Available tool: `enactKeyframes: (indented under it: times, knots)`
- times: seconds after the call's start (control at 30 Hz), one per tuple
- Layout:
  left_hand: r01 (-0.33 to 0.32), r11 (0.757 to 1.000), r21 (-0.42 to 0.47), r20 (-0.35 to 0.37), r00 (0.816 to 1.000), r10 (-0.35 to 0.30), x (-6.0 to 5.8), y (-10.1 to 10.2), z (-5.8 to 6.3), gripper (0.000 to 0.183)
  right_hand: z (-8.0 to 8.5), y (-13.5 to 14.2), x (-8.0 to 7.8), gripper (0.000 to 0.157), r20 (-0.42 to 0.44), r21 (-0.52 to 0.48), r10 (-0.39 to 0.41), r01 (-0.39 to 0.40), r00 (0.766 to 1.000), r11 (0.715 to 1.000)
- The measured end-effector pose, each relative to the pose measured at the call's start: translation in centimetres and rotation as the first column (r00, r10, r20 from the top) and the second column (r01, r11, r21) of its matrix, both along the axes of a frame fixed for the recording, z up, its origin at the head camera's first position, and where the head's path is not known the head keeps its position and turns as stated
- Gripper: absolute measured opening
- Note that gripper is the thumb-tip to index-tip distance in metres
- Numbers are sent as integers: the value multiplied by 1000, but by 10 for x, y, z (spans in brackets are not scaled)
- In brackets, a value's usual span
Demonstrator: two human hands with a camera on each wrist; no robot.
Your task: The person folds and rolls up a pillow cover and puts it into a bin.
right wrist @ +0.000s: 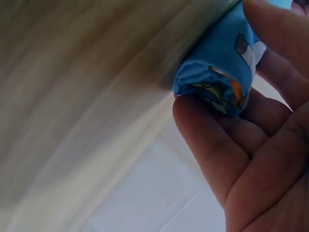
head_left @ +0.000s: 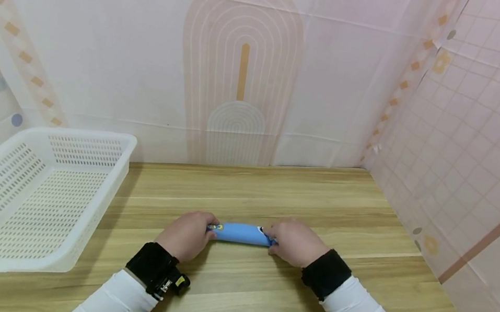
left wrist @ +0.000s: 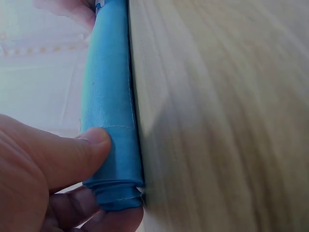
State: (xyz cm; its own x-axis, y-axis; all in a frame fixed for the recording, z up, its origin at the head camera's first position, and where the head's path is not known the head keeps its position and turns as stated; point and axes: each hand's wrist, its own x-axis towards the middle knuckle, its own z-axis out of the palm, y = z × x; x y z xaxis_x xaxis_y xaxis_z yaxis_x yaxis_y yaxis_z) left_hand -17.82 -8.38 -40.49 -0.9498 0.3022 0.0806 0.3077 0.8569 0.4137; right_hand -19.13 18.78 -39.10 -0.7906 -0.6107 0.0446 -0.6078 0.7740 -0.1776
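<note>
A blue cloth (head_left: 242,233), rolled into a tight tube, lies crosswise on the wooden table. Its left end is gripped by my left hand (head_left: 186,233); the left wrist view shows the thumb on the stitched face of the roll (left wrist: 108,101) and fingers behind and under the layered end. My right hand (head_left: 297,242) holds the other end. In the right wrist view, the thumb and fingers surround that end of the roll (right wrist: 212,72), where a coloured print shows among the coiled layers. The inside of the roll is mostly hidden.
A white perforated plastic basket (head_left: 102,200) stands on the left of the wooden table (head_left: 231,301). Patterned sheets form a back wall (head_left: 345,84) and a right side wall (head_left: 486,129) along the table's edges.
</note>
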Motion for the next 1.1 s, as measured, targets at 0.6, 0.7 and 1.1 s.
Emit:
enactKeyframes:
  times: [0.6,0.7,1.1]
  knots:
    - [75,976,-203,-191,975,-114,8,10,-2,31,1,-1,1,26,3,-7,6,-6,1000,1000]
    - [98,970,-224,-207,967,-146,10,12,-3,38,2,-1,0,25,3,-9,24,-24,1000,1000]
    - [154,962,-224,-199,959,-200,15,23,-3,45,0,-6,2,23,41,-31,105,-103,994,994]
